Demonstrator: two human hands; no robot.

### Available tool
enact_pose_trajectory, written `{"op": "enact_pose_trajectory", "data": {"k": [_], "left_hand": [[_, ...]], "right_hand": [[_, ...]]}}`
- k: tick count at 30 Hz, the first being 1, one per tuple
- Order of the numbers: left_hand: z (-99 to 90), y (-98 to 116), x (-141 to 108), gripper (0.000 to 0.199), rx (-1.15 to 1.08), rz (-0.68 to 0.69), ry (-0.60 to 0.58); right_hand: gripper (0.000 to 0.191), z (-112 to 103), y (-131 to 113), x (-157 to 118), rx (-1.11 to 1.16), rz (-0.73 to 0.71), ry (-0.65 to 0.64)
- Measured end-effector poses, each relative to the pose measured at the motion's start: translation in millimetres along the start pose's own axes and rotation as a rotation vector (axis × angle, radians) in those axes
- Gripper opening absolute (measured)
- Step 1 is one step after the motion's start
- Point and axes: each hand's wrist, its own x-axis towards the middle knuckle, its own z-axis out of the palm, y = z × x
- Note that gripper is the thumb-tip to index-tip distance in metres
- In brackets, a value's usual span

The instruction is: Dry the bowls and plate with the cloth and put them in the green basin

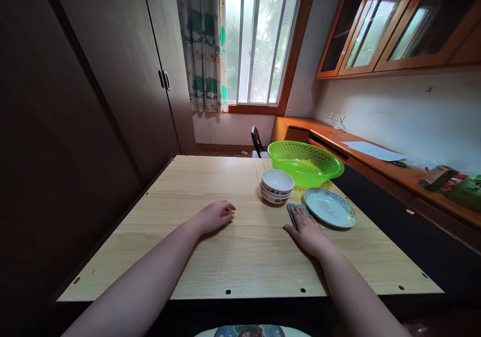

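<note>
My right hand lies flat, fingers stretched out, on a small dark grey-green cloth on the wooden table. Most of the cloth is hidden under the fingers. Just right of that hand is a round plate, pale with a patterned rim. Behind the cloth stands a stack of white bowls with a printed pattern on their sides. My left hand rests on the tabletop left of the bowls, its fingers loosely bent and apart, with nothing in them.
A large green plastic basket stands at the table's far right corner. Thin chopsticks lie beside it, behind the bowls. The wooden table has a dark front edge. Beyond it are a folding chair and an orange counter holding papers.
</note>
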Motion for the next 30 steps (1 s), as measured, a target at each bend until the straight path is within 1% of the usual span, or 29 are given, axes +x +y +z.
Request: {"op": "enact_pose_trajectory", "data": {"k": [3,7,9,14,16,17,19,21,22,24,26,28,30], "left_hand": [[0.5,-1,0,0.031,0.003,-0.011,-0.002],[0.5,-1,0,0.033,0.007,-0.025,-0.006],[0.3,-1,0,0.033,0.024,-0.021,-0.008],[-0.6,2,-2,0.033,0.052,-0.014,-0.002],[-1.4,2,-3,0.033,0.058,-0.015,-0.005],[-1.7,2,-3,0.034,0.069,-0.013,-0.004],[-1.7,1,-2,0.034,0.102,-0.005,-0.001],[0.5,-1,-1,0.034,0.139,0.006,0.008],[2.9,-2,1,0.034,0.155,0.009,0.014],[10.8,-2,5,0.032,0.192,0.009,0.034],[21.7,-2,9,0.033,0.245,-0.005,0.061],[33.2,-2,14,0.040,0.306,-0.042,0.089],[41.8,-3,18,0.050,0.366,-0.099,0.117]], "right_hand": [[0.071,1,0,-1,0.024,-0.016,0.000],[0.072,4,-5,0,-0.003,0.082,0.032],[0.072,5,-7,2,-0.028,0.105,0.031],[0.061,2,-1,12,-0.081,0.065,-0.011],[0.060,0,-1,12,-0.110,0.066,0.015],[0.060,-1,-3,10,-0.127,0.063,0.053],[0.054,-3,-14,2,-0.149,0.057,0.165],[0.042,-4,-33,-8,-0.125,0.034,0.255],[0.038,-3,-44,-13,-0.091,0.001,0.274],[0.032,2,-67,-19,0.014,-0.157,0.285],[0.034,8,-85,-19,0.131,-0.302,0.265],[0.040,13,-97,-11,0.212,-0.355,0.225],[0.048,16,-107,3,0.239,-0.361,0.190]]}}
